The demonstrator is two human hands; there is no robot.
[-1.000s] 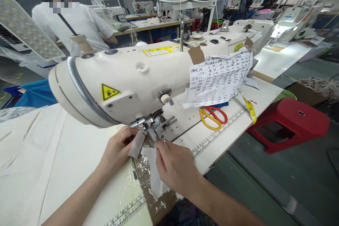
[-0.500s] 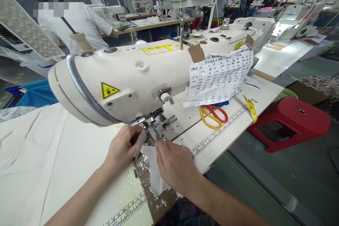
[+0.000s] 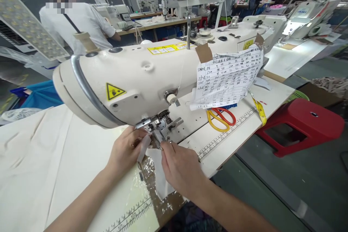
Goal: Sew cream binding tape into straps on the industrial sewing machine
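Note:
A white sewing machine (image 3: 130, 79) stands across the table, its metal needle parts low at the centre. Just left of those parts, my left hand (image 3: 126, 149) is closed on a narrow strip of white fabric (image 3: 144, 148). My right hand (image 3: 181, 165) is closed at the front of the needle area, its fingertips by a small metal piece and the fabric; what exactly they pinch is hidden. A wider piece of white fabric (image 3: 161, 174) hangs down between the hands, over the plastic-covered table edge.
Scissors (image 3: 219, 120) with yellow and red handles and a yellow measuring tape (image 3: 259, 110) lie right of the machine. A handwritten paper (image 3: 227, 79) hangs on it. A red stool (image 3: 301, 127) stands at the right. A person in white (image 3: 78, 25) is behind, left.
The view has shifted slightly, so the machine sits a little further right. Both hands keep nearly the same places by the needle area. The person behind has shifted slightly.

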